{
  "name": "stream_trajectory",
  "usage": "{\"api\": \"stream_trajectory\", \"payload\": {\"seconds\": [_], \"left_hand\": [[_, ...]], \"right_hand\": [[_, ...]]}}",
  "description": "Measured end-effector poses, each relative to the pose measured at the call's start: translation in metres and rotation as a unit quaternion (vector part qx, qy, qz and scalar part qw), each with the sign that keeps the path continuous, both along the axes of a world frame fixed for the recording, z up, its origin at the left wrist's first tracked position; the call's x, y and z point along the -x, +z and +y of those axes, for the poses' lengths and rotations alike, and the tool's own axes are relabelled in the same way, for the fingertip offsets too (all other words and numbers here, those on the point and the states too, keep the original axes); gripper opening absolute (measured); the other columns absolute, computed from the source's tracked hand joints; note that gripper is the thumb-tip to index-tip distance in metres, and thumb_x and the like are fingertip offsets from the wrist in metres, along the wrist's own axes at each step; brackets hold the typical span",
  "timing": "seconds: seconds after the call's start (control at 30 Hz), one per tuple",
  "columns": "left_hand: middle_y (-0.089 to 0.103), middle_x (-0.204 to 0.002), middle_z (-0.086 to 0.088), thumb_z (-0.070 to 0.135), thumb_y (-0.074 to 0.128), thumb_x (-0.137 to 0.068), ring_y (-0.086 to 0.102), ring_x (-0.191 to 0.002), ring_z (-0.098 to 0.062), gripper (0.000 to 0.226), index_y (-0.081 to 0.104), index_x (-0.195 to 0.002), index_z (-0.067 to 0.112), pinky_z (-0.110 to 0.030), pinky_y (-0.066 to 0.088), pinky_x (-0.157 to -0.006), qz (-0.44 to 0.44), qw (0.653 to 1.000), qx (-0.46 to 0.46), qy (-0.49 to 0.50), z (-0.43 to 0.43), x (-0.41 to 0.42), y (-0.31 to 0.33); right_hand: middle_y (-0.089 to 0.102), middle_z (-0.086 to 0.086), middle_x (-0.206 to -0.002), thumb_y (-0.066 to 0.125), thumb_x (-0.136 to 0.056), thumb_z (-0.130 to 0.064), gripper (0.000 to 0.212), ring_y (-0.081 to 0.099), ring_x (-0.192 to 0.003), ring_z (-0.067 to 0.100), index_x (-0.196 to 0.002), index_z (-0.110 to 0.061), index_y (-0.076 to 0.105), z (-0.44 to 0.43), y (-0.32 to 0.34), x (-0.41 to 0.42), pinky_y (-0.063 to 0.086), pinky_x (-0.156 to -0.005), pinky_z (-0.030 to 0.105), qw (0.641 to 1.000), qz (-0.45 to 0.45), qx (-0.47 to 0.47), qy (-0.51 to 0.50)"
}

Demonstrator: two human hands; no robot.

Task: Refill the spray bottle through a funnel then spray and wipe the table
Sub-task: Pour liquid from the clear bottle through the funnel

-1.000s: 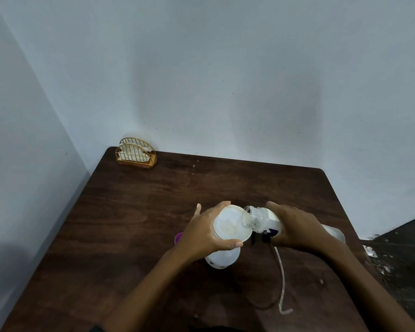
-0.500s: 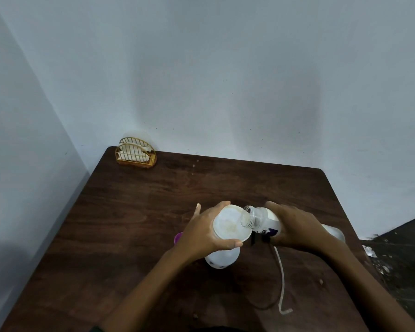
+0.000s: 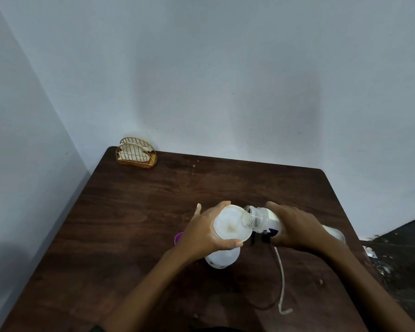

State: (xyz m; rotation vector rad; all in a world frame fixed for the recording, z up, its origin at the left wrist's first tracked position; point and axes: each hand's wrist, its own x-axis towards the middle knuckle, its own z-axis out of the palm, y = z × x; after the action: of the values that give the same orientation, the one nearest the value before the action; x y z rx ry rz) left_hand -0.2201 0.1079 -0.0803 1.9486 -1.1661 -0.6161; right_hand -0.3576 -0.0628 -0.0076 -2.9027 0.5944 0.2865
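Observation:
A white funnel (image 3: 230, 225) sits in the neck of the white spray bottle (image 3: 222, 258), which stands on the dark wooden table (image 3: 134, 212). My left hand (image 3: 203, 233) grips the funnel's rim. My right hand (image 3: 295, 227) holds a clear refill bottle (image 3: 259, 220) tipped on its side, its open mouth over the funnel's right edge. The spray head's thin dip tube (image 3: 282, 279) lies on the table to the right; the head itself is mostly hidden under my right hand.
A purple cap (image 3: 178, 237) peeks out left of my left hand. A gold wire napkin holder (image 3: 136, 156) with white napkins stands at the far left corner. Walls close the table's back and left; its right edge drops to a dark floor (image 3: 403, 255).

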Motion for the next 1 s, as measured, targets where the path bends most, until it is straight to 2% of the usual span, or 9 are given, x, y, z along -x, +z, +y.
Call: {"api": "stream_trajectory", "payload": {"seconds": [0.13,0.27,0.4,0.57,0.8,1.0], "left_hand": [[0.044,-0.143,0.013,0.077,0.052,-0.056,0.038,-0.132,-0.003,0.102,0.030,-0.144,0.030,-0.037,-0.008,-0.117,0.000,1.000,0.001,0.000,-0.0001,-0.0006,-0.0011],[0.043,-0.143,0.014,0.076,0.052,-0.057,0.037,-0.132,-0.002,0.100,0.030,-0.144,0.031,-0.037,-0.008,-0.117,-0.001,1.000,0.001,-0.001,-0.0003,-0.0006,-0.0019],[0.042,-0.144,0.014,0.077,0.052,-0.056,0.037,-0.133,-0.002,0.101,0.029,-0.144,0.031,-0.036,-0.009,-0.116,-0.003,1.000,0.000,-0.001,-0.0003,-0.0006,-0.0018],[0.042,-0.144,0.014,0.077,0.052,-0.057,0.038,-0.132,-0.003,0.101,0.029,-0.144,0.031,-0.037,-0.008,-0.117,-0.007,1.000,-0.001,-0.002,-0.0003,-0.0009,-0.0035],[0.045,-0.142,0.015,0.077,0.052,-0.058,0.039,-0.131,-0.002,0.099,0.029,-0.143,0.032,-0.037,-0.008,-0.116,-0.007,1.000,-0.002,0.000,-0.0012,-0.0016,-0.0043],[0.044,-0.142,0.016,0.077,0.052,-0.058,0.039,-0.131,-0.002,0.099,0.030,-0.143,0.032,-0.037,-0.009,-0.116,-0.009,1.000,0.001,0.003,-0.0010,-0.0002,-0.0041]], "right_hand": [[0.050,-0.014,-0.088,0.070,-0.071,-0.040,0.040,0.047,-0.077,0.009,-0.095,-0.034,0.039,0.0007,0.0017,-0.0008,0.030,-0.053,0.019,1.000,0.005,-0.003,0.001],[0.050,-0.014,-0.089,0.071,-0.072,-0.040,0.042,0.048,-0.078,0.008,-0.103,-0.031,0.044,0.0006,0.0013,-0.0007,0.028,-0.052,0.016,1.000,0.005,-0.001,0.003],[0.051,-0.015,-0.090,0.071,-0.072,-0.041,0.042,0.048,-0.078,0.008,-0.104,-0.031,0.045,0.0004,0.0012,-0.0004,0.033,-0.056,0.020,1.000,0.002,-0.003,0.001],[0.050,-0.014,-0.090,0.070,-0.073,-0.041,0.042,0.047,-0.078,0.007,-0.105,-0.031,0.045,0.0004,0.0011,-0.0004,0.029,-0.052,0.016,1.000,0.002,0.003,0.005],[0.059,-0.011,-0.096,0.071,-0.071,-0.041,0.042,0.050,-0.079,0.009,-0.104,-0.031,0.046,-0.0007,-0.0009,0.0001,0.041,-0.063,0.025,1.000,-0.003,-0.006,-0.005],[0.053,-0.015,-0.090,0.070,-0.071,-0.042,0.041,0.049,-0.078,0.008,-0.103,-0.031,0.046,-0.0006,-0.0002,0.0008,0.036,-0.057,0.022,1.000,-0.005,-0.005,0.001]]}}
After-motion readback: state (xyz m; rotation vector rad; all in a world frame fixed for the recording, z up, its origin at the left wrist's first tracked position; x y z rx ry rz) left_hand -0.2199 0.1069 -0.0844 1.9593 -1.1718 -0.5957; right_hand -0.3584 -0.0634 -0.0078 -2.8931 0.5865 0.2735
